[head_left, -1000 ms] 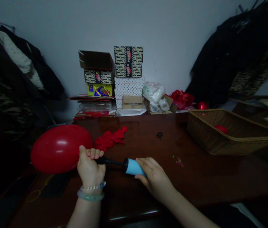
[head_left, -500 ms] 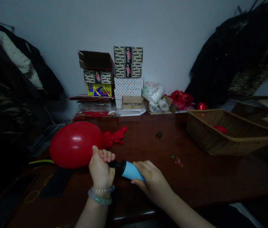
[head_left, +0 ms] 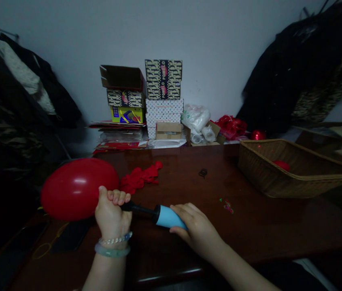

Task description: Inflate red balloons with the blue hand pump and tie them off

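Note:
A swollen red balloon stretches out to the left of my left hand. That hand is closed round the balloon's neck and the black end of a hand pump, so the joint between them is hidden. My right hand wraps the light-blue barrel of the balloon pump. Between the hands a thin black rod of the pump shows. Just beyond my left hand lies a heap of flat red balloons on the dark wooden table.
A wicker basket with a red balloon inside stands at the right. Small coloured scraps and a black cord lie mid-table. Stacked boxes and plastic bags line the back. A dark phone-like slab lies at the left.
My left hand has moved left with the balloon and the pump's black end, exposing more of the rod. My right hand has hardly moved. More of the flat red balloons now shows.

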{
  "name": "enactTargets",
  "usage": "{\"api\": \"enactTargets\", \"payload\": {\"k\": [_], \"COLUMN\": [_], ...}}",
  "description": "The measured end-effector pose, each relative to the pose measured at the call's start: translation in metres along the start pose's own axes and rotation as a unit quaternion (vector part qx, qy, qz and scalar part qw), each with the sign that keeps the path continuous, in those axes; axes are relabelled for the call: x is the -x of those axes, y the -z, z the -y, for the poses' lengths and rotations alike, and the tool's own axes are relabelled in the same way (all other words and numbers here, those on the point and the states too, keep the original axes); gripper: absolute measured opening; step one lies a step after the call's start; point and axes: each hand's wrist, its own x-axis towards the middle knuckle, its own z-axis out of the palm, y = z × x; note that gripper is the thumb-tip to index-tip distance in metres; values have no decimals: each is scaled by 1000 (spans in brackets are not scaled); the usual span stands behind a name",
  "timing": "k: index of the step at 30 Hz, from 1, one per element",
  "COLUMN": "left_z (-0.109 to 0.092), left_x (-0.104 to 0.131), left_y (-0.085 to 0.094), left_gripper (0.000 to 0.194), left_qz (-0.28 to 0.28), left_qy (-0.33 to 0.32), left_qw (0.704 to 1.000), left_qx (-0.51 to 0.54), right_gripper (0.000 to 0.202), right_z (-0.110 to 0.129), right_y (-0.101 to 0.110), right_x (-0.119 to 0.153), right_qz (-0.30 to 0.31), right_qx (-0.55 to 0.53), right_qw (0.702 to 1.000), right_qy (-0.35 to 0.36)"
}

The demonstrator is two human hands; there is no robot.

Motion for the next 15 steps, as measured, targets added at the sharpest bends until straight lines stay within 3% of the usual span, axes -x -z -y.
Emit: {"api": "enactTargets", "payload": {"k": [9,15], "left_z": [8,21], "left_x": [2,11], "left_y": [2,-4], "left_gripper": [44,44], "left_qz": [-4,32], "left_qy": [7,16], "left_qw": [1000,999], "left_qx": [11,7], "right_gripper": [52,49], "right_z": [0,3], "right_y": [0,0], "right_x": [1,0], "right_qz": [-6,-45], "right_qx": [22,29], "right_qw": [1000,998], "right_qy": [-7,12]}}
